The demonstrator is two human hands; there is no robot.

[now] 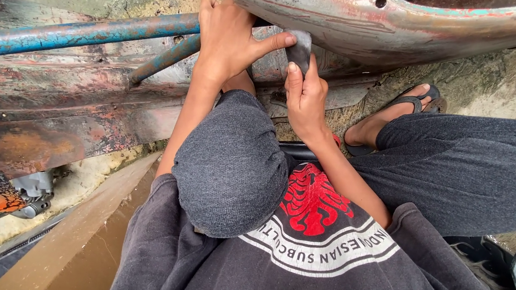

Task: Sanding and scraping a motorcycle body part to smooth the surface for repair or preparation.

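Clearly both hands work close together at the edge of a rusty panel [375, 22]; the left hand [228, 38] lies over the blue bar [76, 33] where it meets the metal, fingers curled round it and thumb stretched out to touch a small grey pad [300, 47]; the right hand [305, 98] comes up from below and pinches that pad between thumb and fingers, so it is grasping the pad and pressing it against the lower lip of the panel.

The pad sits just under the curved painted edge, between the two thumbs; it looks like a folded abrasive sheet or small block, though I cannot tell which. Below the bar a flat rusted sheet [61, 109] spreads to the left; the person's knee [230, 161] rises between the arms, and a foot in a sandal [397, 112] rests on the ground to the right.

To rub well here, I judge that the left hand should hold firm on the bar as an anchor; the right should keep the pad flat to the lip, not on a corner, and press evenly in short strokes along the curve; the left thumb can steady the pad's top; fingertips should stay clear of the raw metal edge, which may be sharp.
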